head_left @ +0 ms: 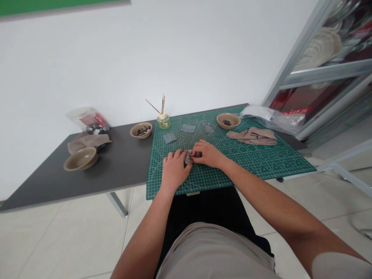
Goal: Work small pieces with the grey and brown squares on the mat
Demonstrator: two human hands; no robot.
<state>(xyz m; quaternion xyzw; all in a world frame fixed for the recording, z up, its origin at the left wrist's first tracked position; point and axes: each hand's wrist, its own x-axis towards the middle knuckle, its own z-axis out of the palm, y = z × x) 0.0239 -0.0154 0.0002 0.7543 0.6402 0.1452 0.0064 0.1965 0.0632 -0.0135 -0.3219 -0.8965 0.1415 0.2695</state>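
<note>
Head cam, looking fwd/down at hands point(174, 170)

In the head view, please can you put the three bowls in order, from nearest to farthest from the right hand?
From the right hand:
1. Bowl on the green mat, ahead and right.
2. Bowl beside the mat, to the left.
3. Bowl at the table's left end, farthest left.

No readable text; cutting mat point(279, 166) markings too small.
</note>
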